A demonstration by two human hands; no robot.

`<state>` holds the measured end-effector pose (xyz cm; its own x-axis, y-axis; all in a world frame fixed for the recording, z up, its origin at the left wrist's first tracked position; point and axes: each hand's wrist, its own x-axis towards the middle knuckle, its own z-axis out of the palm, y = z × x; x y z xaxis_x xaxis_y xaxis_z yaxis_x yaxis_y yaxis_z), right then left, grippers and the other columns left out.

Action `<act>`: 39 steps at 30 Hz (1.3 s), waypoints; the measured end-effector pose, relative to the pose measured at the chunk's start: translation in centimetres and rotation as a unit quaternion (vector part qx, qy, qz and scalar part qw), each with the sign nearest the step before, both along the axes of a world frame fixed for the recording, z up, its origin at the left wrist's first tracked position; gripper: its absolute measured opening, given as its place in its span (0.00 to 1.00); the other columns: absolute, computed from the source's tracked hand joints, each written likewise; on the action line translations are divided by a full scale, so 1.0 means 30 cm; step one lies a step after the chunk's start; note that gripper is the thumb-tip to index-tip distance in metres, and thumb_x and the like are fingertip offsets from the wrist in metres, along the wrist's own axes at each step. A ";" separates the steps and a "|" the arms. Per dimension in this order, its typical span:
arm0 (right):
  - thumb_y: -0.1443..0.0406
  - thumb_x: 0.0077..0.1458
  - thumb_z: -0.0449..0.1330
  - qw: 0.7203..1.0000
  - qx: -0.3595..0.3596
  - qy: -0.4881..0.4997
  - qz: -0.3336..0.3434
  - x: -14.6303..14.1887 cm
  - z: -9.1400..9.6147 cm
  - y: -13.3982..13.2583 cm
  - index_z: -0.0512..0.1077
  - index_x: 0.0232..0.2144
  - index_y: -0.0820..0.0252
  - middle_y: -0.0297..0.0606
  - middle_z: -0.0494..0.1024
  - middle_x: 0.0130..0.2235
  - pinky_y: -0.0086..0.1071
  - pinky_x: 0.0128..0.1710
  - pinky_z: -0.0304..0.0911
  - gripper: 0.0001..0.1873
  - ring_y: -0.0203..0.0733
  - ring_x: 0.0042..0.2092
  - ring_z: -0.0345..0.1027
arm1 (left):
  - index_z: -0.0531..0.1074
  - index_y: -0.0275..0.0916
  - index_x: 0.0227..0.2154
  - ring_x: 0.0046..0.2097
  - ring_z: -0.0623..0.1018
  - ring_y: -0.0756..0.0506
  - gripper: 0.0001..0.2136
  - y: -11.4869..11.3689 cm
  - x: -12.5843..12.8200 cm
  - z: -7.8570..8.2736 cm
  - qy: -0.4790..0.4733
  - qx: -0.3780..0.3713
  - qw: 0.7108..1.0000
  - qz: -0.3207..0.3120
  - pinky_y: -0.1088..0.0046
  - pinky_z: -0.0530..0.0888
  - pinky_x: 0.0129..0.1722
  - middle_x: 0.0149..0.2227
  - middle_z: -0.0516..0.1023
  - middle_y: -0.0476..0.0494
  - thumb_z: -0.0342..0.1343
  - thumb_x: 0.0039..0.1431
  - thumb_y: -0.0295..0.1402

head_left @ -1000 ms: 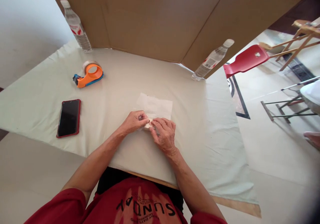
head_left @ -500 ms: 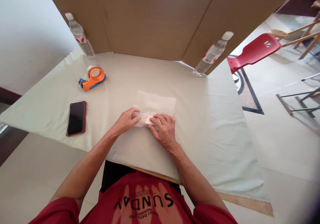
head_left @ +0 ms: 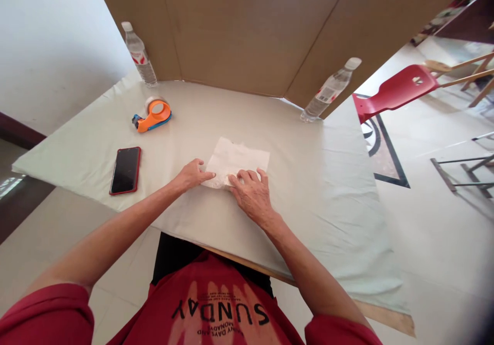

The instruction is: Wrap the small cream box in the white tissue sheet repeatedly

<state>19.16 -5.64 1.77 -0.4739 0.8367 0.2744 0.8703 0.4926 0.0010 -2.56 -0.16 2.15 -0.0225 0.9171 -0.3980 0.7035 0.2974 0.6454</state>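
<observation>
A white tissue-like sheet (head_left: 241,156) lies on the cloth-covered table, its near edge bunched into a crinkled, pale bundle (head_left: 219,181). My left hand (head_left: 190,175) is at the sheet's left edge, thumb stretched toward the bundle and fingers apart. At the bundle's right end, my right hand (head_left: 252,195) has its thumb and index finger closed on the near edge, while its other fingers rest over the sheet and the little finger is raised. What lies inside the bundle, if anything, is hidden.
Left of my hands lie a phone (head_left: 125,170) in a red case and an orange tape dispenser (head_left: 156,116). Water bottles stand at the back left (head_left: 141,57) and back right (head_left: 328,93), before a cardboard panel (head_left: 239,31). A red chair (head_left: 401,90) is beyond the table's right side.
The bundle, held between both hands before, sits lower against the sheet, with more of the sheet showing. My left hand has drawn slightly left and loosened. The whole view has shifted a little.
</observation>
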 end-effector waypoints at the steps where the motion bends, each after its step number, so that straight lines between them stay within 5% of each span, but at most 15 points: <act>1: 0.66 0.62 0.58 1.000 0.001 -0.012 0.005 0.000 0.005 0.003 0.70 0.48 0.55 0.41 0.76 0.44 0.48 0.60 0.42 0.12 0.48 0.46 0.63 | 0.65 0.31 0.56 0.35 0.78 0.44 0.34 0.007 0.002 0.000 -0.018 -0.019 1.000 0.008 0.72 0.71 0.33 0.38 0.78 0.41 0.65 0.49 0.44; 10: 0.66 0.61 0.58 0.999 0.013 -0.048 0.020 0.001 0.011 0.014 0.71 0.46 0.57 0.41 0.76 0.42 0.48 0.60 0.41 0.10 0.48 0.45 0.63 | 0.70 0.36 0.27 0.28 0.73 0.49 0.10 0.034 0.092 0.010 -0.067 -0.059 0.996 0.008 0.77 0.67 0.25 0.25 0.72 0.50 0.64 0.46 0.35; 15: 0.65 0.61 0.58 0.998 0.021 -0.048 0.023 0.003 0.009 0.020 0.72 0.44 0.57 0.41 0.75 0.41 0.48 0.60 0.41 0.09 0.47 0.44 0.63 | 0.64 0.38 0.17 0.29 0.69 0.50 0.10 0.046 0.120 0.017 -0.031 -0.024 0.999 0.004 0.78 0.58 0.23 0.19 0.63 0.53 0.63 0.41 0.27; 25: 0.65 0.64 0.55 0.998 0.030 -0.048 0.028 0.002 -0.008 0.029 0.73 0.43 0.57 0.41 0.76 0.39 0.48 0.60 0.39 0.08 0.46 0.42 0.63 | 0.64 0.38 0.26 0.24 0.71 0.51 0.05 0.026 0.194 0.031 -0.167 -0.077 0.981 0.057 0.77 0.68 0.23 0.21 0.68 0.52 0.55 0.47 0.26; 32: 0.67 0.62 0.54 0.999 0.013 -0.030 0.026 0.007 -0.006 0.021 0.71 0.47 0.56 0.41 0.77 0.40 0.48 0.61 0.40 0.12 0.47 0.44 0.64 | 0.71 0.35 0.28 0.25 0.72 0.51 0.04 -0.009 0.170 0.081 -0.269 -0.085 0.959 0.032 0.72 0.75 0.29 0.23 0.71 0.49 0.54 0.47 0.25; 36: 0.67 0.59 0.58 1.000 -0.008 -0.009 0.029 0.005 0.000 0.013 0.69 0.49 0.59 0.44 0.77 0.44 0.49 0.62 0.41 0.15 0.50 0.48 0.65 | 0.74 0.34 0.36 0.29 0.73 0.51 0.11 -0.030 0.156 0.079 -0.263 -0.049 0.963 -0.026 0.71 0.75 0.33 0.29 0.75 0.48 0.53 0.48 0.25; 39: 0.66 0.57 0.60 0.998 -0.028 0.033 0.037 0.016 0.011 0.007 0.69 0.48 0.60 0.45 0.78 0.45 0.49 0.63 0.41 0.15 0.51 0.52 0.66 | 0.76 0.36 0.34 0.30 0.73 0.49 0.09 -0.045 0.163 0.064 -0.131 0.057 0.981 -0.131 0.72 0.73 0.35 0.27 0.74 0.49 0.52 0.52 0.27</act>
